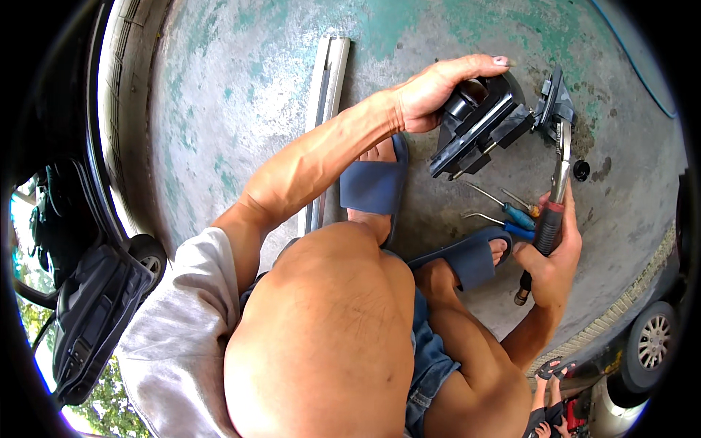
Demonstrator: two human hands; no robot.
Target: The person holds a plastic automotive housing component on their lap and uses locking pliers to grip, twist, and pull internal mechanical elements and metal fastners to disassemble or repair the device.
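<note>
At upper right the left hand (437, 86) grips the black housing (478, 133), the right hand (556, 264) clasping a red-and-black-handled tool (549, 225) near it: apparently a tool-work step, the next move calling for steady bracing.

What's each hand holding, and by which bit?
The left hand holds a black part by its rounded upper side; the right hand holds a metal tool by its handle.

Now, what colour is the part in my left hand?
The part is mostly black; best view: head.
</note>
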